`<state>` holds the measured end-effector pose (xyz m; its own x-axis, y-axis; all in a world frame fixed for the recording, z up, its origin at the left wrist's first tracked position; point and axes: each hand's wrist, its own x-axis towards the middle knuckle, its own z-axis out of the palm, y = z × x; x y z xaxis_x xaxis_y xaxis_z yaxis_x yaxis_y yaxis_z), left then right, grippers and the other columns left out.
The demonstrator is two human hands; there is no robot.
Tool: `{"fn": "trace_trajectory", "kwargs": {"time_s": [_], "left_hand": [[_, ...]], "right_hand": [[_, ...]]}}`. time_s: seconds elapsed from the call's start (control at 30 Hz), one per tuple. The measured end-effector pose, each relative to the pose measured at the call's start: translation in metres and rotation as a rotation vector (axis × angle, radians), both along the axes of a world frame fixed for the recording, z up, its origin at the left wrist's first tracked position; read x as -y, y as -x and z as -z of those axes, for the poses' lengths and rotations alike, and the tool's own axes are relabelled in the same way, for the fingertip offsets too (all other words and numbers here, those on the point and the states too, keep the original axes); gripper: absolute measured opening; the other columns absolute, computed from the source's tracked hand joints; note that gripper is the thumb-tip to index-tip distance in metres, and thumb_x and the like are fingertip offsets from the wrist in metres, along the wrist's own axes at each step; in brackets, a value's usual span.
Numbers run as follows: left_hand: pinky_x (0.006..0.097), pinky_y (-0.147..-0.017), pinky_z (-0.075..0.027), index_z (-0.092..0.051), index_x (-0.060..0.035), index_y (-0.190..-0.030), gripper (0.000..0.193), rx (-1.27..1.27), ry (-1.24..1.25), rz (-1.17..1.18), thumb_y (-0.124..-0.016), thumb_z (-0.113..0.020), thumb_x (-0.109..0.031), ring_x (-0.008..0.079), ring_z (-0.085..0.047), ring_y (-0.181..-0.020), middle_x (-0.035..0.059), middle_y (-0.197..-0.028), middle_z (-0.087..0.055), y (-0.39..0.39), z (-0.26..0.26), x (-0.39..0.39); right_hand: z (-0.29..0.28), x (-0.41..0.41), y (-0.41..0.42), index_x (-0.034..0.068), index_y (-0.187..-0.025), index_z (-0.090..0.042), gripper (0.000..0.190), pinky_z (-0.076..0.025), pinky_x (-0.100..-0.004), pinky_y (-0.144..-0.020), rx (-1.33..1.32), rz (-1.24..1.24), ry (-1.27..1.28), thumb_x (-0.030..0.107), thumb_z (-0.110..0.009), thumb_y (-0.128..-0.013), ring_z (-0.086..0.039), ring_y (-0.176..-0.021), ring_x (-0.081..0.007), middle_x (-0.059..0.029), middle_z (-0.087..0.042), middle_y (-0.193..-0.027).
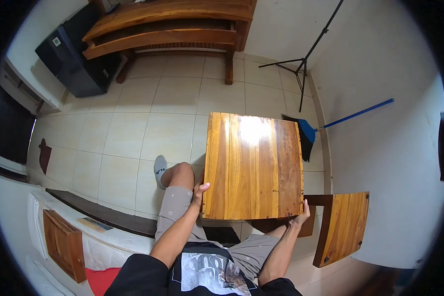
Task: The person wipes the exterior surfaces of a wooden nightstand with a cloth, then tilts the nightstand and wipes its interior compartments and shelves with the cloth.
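A square varnished wooden panel [253, 170] with visible plank grain lies across the middle of the view, in front of my body. Along its left edge, near the close corner, my left hand [199, 195] grips it with the thumb on the rim. The close right corner rests in my right hand [300, 214]. A bright glare covers part of the far half of the panel. What lies under it is mostly hidden, though a brown wooden part [307, 222] shows below its right corner.
Right of me stands another wooden furniture piece [346, 227]. A blue broom [307, 131] leans by the wall, below a black tripod [303, 64]. Ahead are a wooden desk [162, 37] with an open drawer and a dark mini fridge [83, 63]. A wooden drawer-like piece [63, 244] sits on the mattress [100, 248].
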<state>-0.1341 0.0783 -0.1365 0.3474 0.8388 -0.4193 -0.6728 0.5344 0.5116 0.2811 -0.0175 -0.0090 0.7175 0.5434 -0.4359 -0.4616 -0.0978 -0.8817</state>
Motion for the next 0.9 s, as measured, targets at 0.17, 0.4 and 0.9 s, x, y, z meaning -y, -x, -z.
{"fn": "trace_trajectory", "kwargs": {"time_s": [0.17, 0.4, 0.9], "left_hand": [[0.042, -0.125, -0.031, -0.029, -0.0063, -0.17, 0.097, -0.099, -0.085, -0.003, -0.087, -0.065, -0.041, 0.0285, -0.039, -0.154, 0.0149, -0.168, -0.04, 0.0, -0.023, -0.006], [0.0376, -0.124, -0.033, -0.031, -0.0039, -0.168, 0.085, -0.374, -0.041, 0.049, -0.096, -0.061, -0.038, 0.0277, -0.044, -0.15, 0.0164, -0.165, -0.046, 0.005, -0.072, -0.016], [0.0573, -0.114, -0.042, -0.05, -0.0006, -0.153, 0.073, -1.133, -0.032, 0.212, -0.111, -0.04, -0.06, 0.0568, -0.054, -0.131, 0.0339, -0.142, -0.061, -0.02, -0.121, -0.003]], "right_hand": [[-0.03, -0.011, -0.009, -0.001, -0.118, -0.073, 0.053, -0.061, -0.0412, -0.084, -0.209, -0.178, 0.078, 0.049, -0.062, -0.105, -0.075, -0.094, -0.0262, -0.0146, -0.076, -0.109], [-0.055, -0.055, -0.019, -0.012, -0.126, -0.066, 0.068, -0.06, -0.0366, -0.08, 0.069, -0.593, 0.292, 0.053, -0.067, -0.105, -0.073, -0.092, -0.0191, -0.0153, -0.073, -0.112], [-0.07, -0.085, -0.014, -0.012, -0.115, -0.072, 0.075, -0.058, -0.0391, -0.078, 0.362, -0.662, 0.522, 0.061, -0.07, -0.1, -0.071, -0.09, -0.0225, -0.0156, -0.075, -0.105]]}}
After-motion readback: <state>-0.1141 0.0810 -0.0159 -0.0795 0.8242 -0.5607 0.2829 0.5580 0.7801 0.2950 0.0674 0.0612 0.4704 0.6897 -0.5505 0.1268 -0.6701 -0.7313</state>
